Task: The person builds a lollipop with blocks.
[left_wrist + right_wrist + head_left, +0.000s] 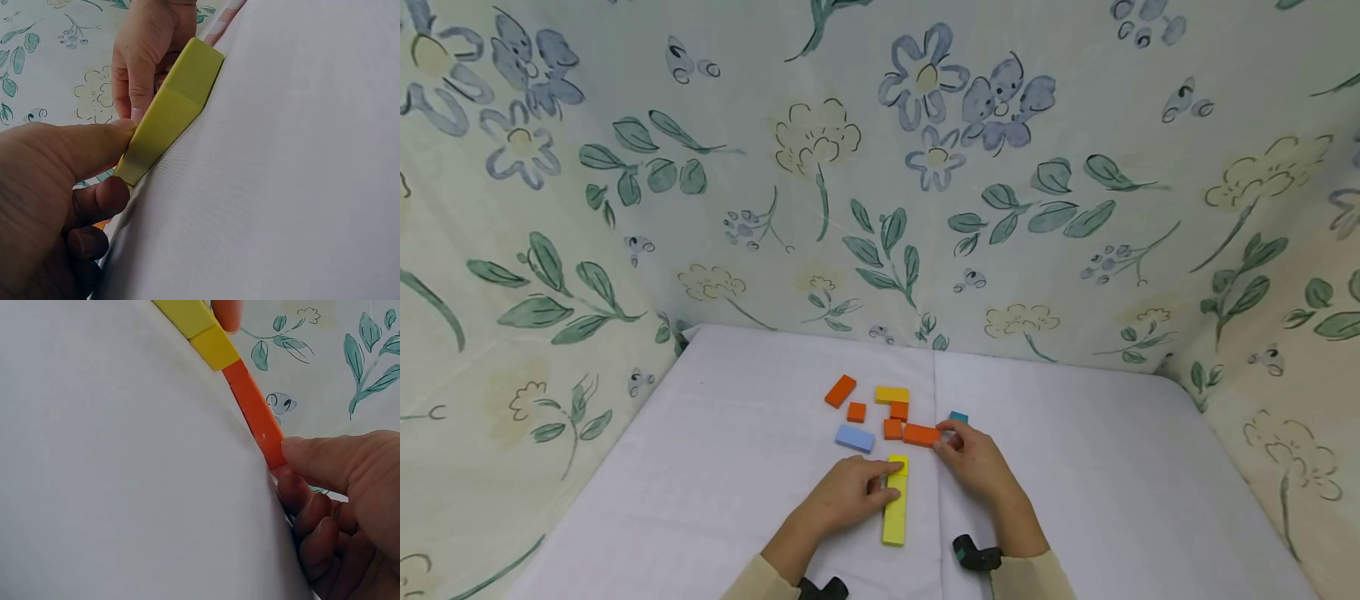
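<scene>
Working over white cloth [685,467], the half-curled left hand [844,497] and narrowly pinched right hand [977,462] hold, respectively, a long yellow rectangular block [895,518] and, beyond it, an orange rectangular block [921,435]; overpushing could skew that small orange square block [892,429]!

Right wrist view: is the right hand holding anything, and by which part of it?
Yes: the right hand pinches the long orange block by one end, the end farther from the small yellow block.

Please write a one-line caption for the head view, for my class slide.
Left hand touches a long yellow block; right hand pinches a long orange block on white cloth.
</scene>
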The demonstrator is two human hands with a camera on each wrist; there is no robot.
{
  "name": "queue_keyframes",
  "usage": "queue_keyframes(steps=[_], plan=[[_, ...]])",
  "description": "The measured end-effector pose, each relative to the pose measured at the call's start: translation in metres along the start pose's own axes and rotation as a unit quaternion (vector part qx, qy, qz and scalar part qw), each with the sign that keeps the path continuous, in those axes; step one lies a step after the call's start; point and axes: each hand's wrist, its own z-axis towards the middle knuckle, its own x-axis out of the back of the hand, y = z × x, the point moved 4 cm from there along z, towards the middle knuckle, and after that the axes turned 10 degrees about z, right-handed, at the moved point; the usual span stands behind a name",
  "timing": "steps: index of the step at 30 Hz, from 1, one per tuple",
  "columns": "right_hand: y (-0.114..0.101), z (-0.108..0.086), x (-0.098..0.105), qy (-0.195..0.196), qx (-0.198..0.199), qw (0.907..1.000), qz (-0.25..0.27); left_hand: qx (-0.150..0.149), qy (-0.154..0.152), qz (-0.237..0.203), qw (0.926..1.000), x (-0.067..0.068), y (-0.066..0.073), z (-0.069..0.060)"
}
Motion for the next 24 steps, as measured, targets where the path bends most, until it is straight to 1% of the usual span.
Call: queue_keyframes(steps=[4, 8, 10, 17, 21, 24], plan=[[0.001, -0.002, 0.0, 0.002, 0.006, 1.0, -0.004, 0.0, -0.001, 0.002, 1.0, 0.0, 0.001, -0.001], [0.001, -0.004, 0.002, -0.003, 0.012, 0.9999, -0.002, -0.007, 0.003, 0.009, 0.9999, 0.0, 0.0, -0.001], [0.002, -0.004, 0.002, -0.01, 0.009, 0.9999, -0.003, -0.01, 0.003, 0.011, 0.9999, -0.001, 0.0, -0.001], [-0.001, -0.007, 0.0, -0.051, 0.012, 0.9986, -0.007, 0.0, -0.009, 0.006, 0.9999, -0.004, -0.003, 0.001], [-0.006, -0.008, -0.003, -0.065, 0.013, 0.9977, -0.015, 0.0, -0.007, 0.007, 0.9999, -0.004, -0.002, 0.001], [-0.008, -0.009, -0.005, -0.074, 0.021, 0.9968, -0.021, -0.001, -0.003, 0.008, 1.0, -0.003, -0.001, 0.001]])
